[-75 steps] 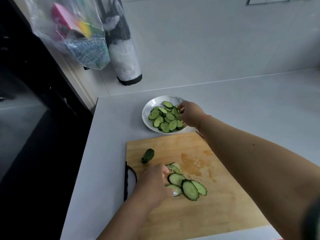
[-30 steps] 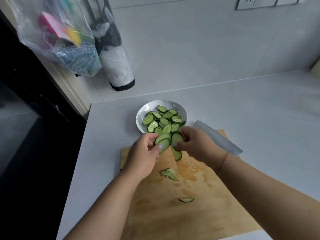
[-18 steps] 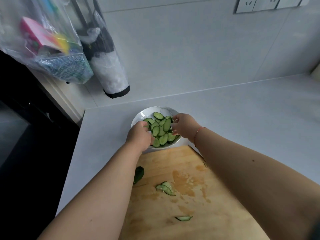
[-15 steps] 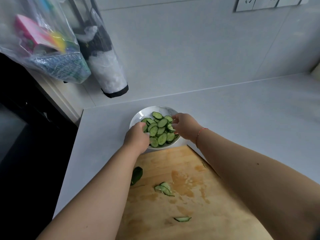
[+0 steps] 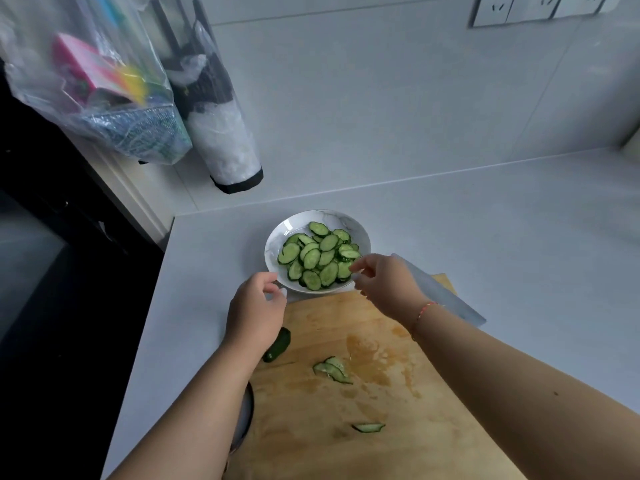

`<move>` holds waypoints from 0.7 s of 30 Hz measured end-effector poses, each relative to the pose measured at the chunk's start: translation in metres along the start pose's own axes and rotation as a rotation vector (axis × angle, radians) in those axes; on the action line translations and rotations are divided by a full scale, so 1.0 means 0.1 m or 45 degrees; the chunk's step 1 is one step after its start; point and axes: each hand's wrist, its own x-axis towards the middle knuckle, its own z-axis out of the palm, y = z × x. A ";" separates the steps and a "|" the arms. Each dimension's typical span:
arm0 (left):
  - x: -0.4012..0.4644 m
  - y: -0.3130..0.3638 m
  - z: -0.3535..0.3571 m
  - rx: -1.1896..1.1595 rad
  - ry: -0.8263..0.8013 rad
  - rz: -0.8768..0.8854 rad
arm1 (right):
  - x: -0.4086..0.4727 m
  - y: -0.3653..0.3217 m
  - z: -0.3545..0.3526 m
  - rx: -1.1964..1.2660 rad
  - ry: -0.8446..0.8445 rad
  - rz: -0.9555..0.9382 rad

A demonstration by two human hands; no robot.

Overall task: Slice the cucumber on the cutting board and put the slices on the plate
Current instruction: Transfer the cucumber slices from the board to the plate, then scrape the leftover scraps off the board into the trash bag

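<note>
A white plate (image 5: pixel 277 244) heaped with cucumber slices (image 5: pixel 318 258) sits at centre frame on the grey worktop (image 5: pixel 485 220), just beyond the wooden cutting board (image 5: pixel 346 427). The left hand (image 5: pixel 254 313) and right hand (image 5: pixel 384 284) hover near its lower rim, fingers loosely curled, holding nothing. A few thin slices (image 5: pixel 332 368) and the cucumber end (image 5: pixel 277 346) lie on the board; a knife blade (image 5: pixel 440 289) shows behind the right wrist.

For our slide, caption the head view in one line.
Both hands, left hand and right hand, hover empty beside the plate of cucumber slices; scraps remain on the cutting board.
</note>
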 end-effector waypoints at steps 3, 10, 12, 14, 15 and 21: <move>-0.14 -0.07 0.02 -0.002 0.031 0.018 | -0.15 0.00 0.06 -0.068 0.013 -0.024; -0.54 -0.29 0.04 0.101 0.149 0.108 | -0.65 0.17 0.02 -0.151 0.028 -0.026; -0.61 -0.35 0.04 0.159 0.180 0.113 | -0.78 0.21 -0.02 -0.175 0.015 -0.014; -0.64 -0.39 0.05 0.262 0.195 0.081 | -0.91 0.26 -0.05 -0.179 0.021 0.004; -0.65 -0.40 0.05 0.312 0.184 0.059 | -0.97 0.28 -0.07 -0.182 0.035 0.008; -0.68 -0.46 0.12 0.325 0.082 0.127 | -1.21 0.50 -0.25 -0.467 0.270 -0.033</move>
